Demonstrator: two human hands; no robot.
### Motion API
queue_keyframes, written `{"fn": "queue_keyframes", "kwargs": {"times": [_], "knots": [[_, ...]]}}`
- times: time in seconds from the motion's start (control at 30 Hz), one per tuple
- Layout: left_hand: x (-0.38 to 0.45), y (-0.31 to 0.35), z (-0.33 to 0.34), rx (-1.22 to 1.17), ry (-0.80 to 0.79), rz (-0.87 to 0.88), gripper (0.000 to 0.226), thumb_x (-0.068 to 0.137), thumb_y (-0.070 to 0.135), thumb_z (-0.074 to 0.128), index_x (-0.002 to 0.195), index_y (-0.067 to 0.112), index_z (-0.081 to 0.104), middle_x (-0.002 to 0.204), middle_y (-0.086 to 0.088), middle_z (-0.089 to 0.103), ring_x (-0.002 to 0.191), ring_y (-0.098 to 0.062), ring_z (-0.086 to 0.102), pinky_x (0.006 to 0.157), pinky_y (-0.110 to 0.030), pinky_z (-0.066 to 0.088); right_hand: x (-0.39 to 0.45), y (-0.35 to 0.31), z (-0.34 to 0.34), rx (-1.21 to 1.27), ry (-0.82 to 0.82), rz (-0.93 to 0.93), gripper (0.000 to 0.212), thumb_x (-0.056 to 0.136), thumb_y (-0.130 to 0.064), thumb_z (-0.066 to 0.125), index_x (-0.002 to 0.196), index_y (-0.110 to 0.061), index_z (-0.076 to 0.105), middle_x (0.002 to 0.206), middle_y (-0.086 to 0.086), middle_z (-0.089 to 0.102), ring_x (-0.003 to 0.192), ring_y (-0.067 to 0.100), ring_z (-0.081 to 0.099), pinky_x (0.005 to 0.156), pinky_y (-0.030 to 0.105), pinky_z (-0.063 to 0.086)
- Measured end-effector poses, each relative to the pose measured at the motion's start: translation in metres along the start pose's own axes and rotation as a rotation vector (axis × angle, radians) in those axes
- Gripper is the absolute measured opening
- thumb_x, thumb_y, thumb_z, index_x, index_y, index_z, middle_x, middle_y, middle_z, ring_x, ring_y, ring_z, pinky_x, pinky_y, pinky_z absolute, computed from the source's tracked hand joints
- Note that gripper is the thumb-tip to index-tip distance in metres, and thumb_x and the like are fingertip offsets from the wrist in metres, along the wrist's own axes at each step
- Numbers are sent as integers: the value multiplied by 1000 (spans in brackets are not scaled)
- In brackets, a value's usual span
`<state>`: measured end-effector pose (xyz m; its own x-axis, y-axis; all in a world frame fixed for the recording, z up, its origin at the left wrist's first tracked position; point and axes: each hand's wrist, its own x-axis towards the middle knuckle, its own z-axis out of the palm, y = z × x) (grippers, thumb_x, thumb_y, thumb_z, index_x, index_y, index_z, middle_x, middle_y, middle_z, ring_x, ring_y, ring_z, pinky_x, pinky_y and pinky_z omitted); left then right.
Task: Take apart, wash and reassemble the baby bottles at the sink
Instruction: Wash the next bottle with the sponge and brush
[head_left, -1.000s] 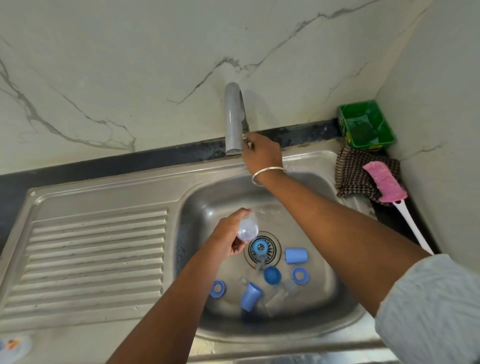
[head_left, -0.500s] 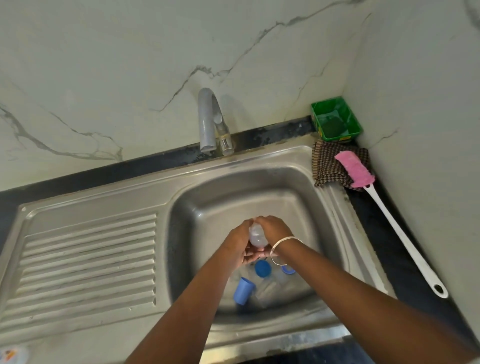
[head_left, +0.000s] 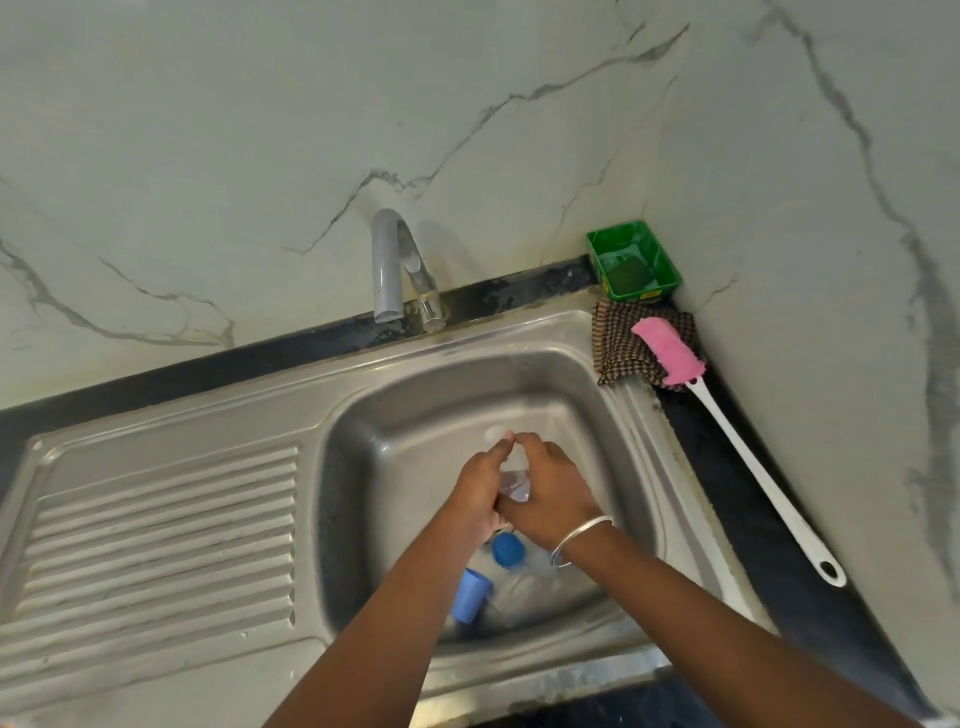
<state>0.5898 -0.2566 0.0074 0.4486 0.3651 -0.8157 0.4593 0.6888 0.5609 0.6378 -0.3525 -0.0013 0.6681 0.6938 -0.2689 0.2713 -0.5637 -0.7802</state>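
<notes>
i see both grips closed around a clear bottle over the sink: left hand, right hand.

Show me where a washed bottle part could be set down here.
Free: the ribbed drainboard left of the basin, and the basin's far floor below the tap. Crowded: the near basin floor with its blue cap, and the right corner holding the checked cloth and pink brush.
</notes>
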Motion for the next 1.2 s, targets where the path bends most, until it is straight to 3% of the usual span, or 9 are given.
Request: {"fn": "queue_keyframes", "kwargs": {"times": [0.1,0.23,0.37,0.5,0.63,0.8,1.0,1.1,1.2], "knots": [[0,-2,1,104,10,58,43,98,43,56,127,12,52,108,-15,70,83,-26,65,73,-33,47,1,9,-23,81,84,27,45,79,-35,71,122,-30,60,106,-4,66,79,14,67,78,30,55],[-4,-6,0,87,-14,44,33,94,39,60,118,16,58,104,-10,73,77,-25,66,70,-31,38,16,37,-74,-117,507,-54,21,82,-23,68,102,-18,70,90,7,69,77,29,66,70,32,52],[-10,-13,2,8,-87,-13,18,88,33,61,92,17,67,81,-7,72,77,-26,62,74,-34,39,40,67,-119,-436,786,-75,32,81,-24,63,110,-11,65,97,18,60,86,39,55,74,43,48],[-17,-16,5,2,-89,2,18,85,34,65,87,17,68,76,-4,70,78,-27,61,75,-35,42,53,80,-135,-626,717,132,42,83,-31,66,120,-14,57,104,19,56,97,38,51,75,44,48],[-21,-15,1,27,-92,73,26,78,30,74,98,19,61,93,-5,69,86,-26,62,78,-37,45,61,80,-132,-569,576,141,46,88,-29,64,130,-20,49,99,18,60,88,38,58,70,41,47],[-28,-12,-10,-20,-131,123,14,88,24,65,100,20,60,104,-7,72,97,-28,64,85,-42,44,57,71,-129,-520,574,146,48,88,-18,62,133,-18,44,106,20,56,87,41,59,70,44,49],[-33,-8,-36,-161,-183,109,32,84,41,58,99,14,66,100,-11,69,80,-27,65,75,-39,45,28,30,-106,-455,530,11,71,81,-8,56,143,-33,31,112,12,38,66,30,48,57,35,40],[-37,-5,-48,-180,-269,112,42,70,38,70,101,12,60,91,-8,67,71,-23,64,68,-34,46,7,2,-89,-462,407,-64,80,82,-11,55,146,-44,23,114,6,33,68,30,51,61,33,42],[-38,-6,-60,-135,-275,171,51,66,31,74,108,11,52,84,-5,64,63,-18,64,58,-29,48,-12,-24,-59,-451,354,-108,76,84,-14,57,148,-42,29,116,7,39,78,34,58,69,38,50]]}}
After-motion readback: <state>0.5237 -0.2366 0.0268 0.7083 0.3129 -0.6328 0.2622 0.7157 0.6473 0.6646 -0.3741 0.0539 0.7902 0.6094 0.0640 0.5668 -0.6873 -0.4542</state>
